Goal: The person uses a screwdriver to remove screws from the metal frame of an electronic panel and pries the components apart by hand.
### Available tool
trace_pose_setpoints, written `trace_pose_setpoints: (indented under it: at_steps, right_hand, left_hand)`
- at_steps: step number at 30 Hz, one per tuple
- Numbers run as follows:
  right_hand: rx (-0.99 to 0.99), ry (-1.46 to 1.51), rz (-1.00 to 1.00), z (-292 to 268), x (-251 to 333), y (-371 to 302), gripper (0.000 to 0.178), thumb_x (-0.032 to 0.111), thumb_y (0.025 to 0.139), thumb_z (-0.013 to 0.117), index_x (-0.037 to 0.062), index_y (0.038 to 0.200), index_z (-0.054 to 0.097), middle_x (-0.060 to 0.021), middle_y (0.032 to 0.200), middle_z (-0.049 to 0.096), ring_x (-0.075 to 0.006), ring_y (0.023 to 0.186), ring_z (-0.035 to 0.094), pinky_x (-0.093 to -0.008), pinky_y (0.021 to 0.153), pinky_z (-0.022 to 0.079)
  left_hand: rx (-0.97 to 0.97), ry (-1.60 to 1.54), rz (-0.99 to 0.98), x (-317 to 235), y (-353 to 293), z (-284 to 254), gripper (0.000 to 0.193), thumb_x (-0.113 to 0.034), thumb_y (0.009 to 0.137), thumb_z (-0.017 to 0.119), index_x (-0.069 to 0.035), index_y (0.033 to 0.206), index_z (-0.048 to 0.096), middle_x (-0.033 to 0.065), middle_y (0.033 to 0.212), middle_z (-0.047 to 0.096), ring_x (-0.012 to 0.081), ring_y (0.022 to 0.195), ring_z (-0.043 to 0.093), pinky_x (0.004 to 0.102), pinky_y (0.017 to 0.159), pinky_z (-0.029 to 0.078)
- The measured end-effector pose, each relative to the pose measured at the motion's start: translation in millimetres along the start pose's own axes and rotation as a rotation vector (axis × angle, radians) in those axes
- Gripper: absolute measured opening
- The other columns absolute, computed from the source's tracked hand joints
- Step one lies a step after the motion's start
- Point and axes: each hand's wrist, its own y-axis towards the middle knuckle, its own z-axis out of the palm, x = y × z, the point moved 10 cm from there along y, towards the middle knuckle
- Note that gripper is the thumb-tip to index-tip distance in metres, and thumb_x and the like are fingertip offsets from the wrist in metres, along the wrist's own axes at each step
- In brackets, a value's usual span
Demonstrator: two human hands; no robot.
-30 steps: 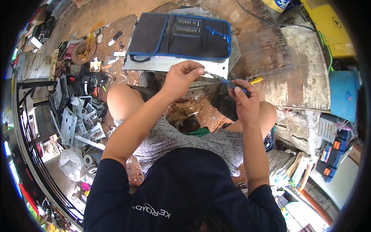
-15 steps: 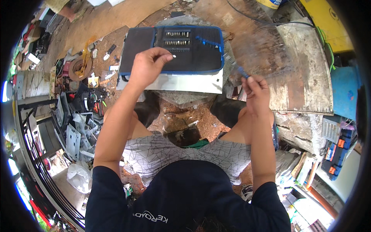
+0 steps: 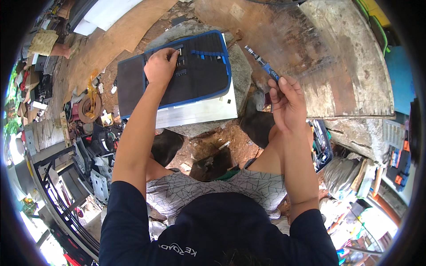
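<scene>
A black fabric tool case (image 3: 195,86) with blue edging lies unfolded, tilted slightly, holding rows of small screwdriver bits and several blue loops. My left hand (image 3: 160,66) reaches over it, thumb and fingers pinched at the bit rows and covering part of them. Whatever is between those fingertips is too small to make out. Held up on the right, a blue and grey screwdriver (image 3: 265,66) with a silver shaft points up and left. My right hand (image 3: 288,99) grips its lower end with bent fingers, palm turned up. The screwdriver is apart from the case.
Under the case is a flat silvery panel (image 3: 195,114) on a stone slab (image 3: 242,84). A worn wooden board (image 3: 310,57) stands to the right. Metal scraps and a black rack (image 3: 62,204) crowd the left. Another person's hand (image 3: 62,49) shows at upper left.
My left hand has gone from above the case, with a small shiny piece at its fingertips, down to the bit rows. The screwdriver, blurred before, is now sharp. The view has shifted.
</scene>
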Motion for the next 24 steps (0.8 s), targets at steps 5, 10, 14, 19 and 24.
trace_pose_setpoints:
  at_steps: [5,10,14,19,24]
  right_hand:
    - [0.028,0.018,0.000,6,0,-3,0.016,0.005,0.095,0.070,0.0013,0.109,0.062,-0.0120,0.106,0.072,-0.0196,0.095,0.073,-0.0261,0.078,0.061]
    - [0.028,-0.017,0.003,6,-4,-3,0.014,0.005,0.097,0.068,0.0026,0.110,0.063,-0.0109,0.104,0.072,-0.0193,0.095,0.074,-0.0254,0.078,0.062]
    - [0.040,-0.005,0.004,8,-7,-3,0.018,0.005,0.095,0.071,0.0013,0.110,0.062,-0.0126,0.107,0.073,-0.0193,0.093,0.074,-0.0266,0.079,0.061]
    - [0.024,-0.029,0.027,9,-11,-5,0.018,0.005,0.094,0.071,0.0013,0.109,0.062,-0.0126,0.106,0.073,-0.0185,0.091,0.074,-0.0265,0.078,0.061]
    - [0.039,-0.043,0.036,11,-13,-5,0.018,0.005,0.095,0.071,0.0011,0.110,0.062,-0.0120,0.105,0.073,-0.0180,0.091,0.074,-0.0266,0.077,0.061]
  left_hand:
    - [0.002,0.064,0.026,-2,0,5,0.025,-0.042,0.089,0.071,-0.018,0.091,0.080,0.0042,0.083,0.076,0.0241,0.078,0.073,0.0368,0.069,0.056]
    - [-0.054,0.046,0.119,-7,3,3,0.024,-0.041,0.087,0.073,-0.017,0.088,0.080,0.0039,0.084,0.076,0.0238,0.079,0.073,0.0359,0.069,0.056]
    - [-0.033,0.058,0.134,-8,3,4,0.023,-0.038,0.087,0.074,-0.016,0.089,0.080,0.0046,0.087,0.076,0.0244,0.080,0.073,0.0357,0.069,0.056]
    - [0.154,-0.110,0.089,0,6,8,0.020,-0.033,0.087,0.075,-0.014,0.092,0.080,0.0056,0.089,0.075,0.0252,0.085,0.072,0.0368,0.075,0.056]
    - [0.330,-0.173,-0.080,18,10,22,0.024,-0.030,0.085,0.077,-0.014,0.102,0.078,0.0069,0.104,0.075,0.0281,0.098,0.070,0.0390,0.085,0.055]
